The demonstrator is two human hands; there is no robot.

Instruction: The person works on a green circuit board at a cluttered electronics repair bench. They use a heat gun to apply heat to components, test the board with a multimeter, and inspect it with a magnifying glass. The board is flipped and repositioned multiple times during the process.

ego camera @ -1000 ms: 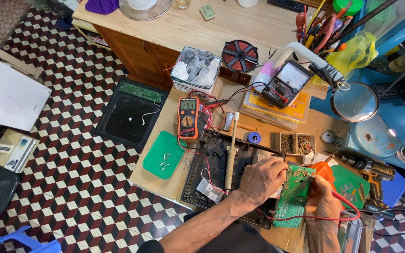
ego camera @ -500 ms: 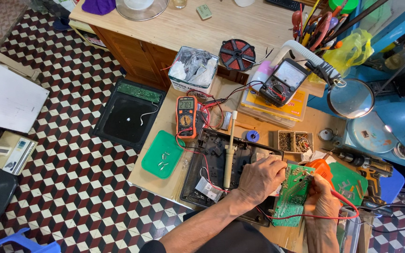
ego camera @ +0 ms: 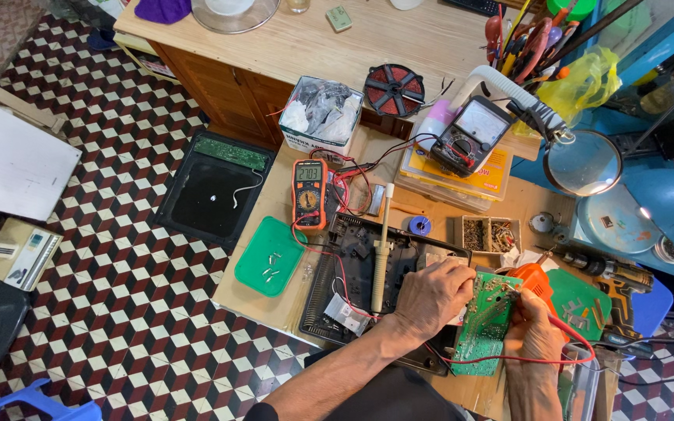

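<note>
Both hands still hold circuit board, unmoved

Floor: laid in a cube pattern of dark red, black and white tiles; seen at the left and the lower right.
Workbench: pale wood top, set low in the middle.
Cabinet: darker wood front under a light wooden counter, placed behind the workbench.
White board: laid flat at the left edge.
Blue furniture: seen at the upper right.
Blue plastic chair: partly seen at the lower left corner.
Light: even and bright; the source cannot be seen.
</note>
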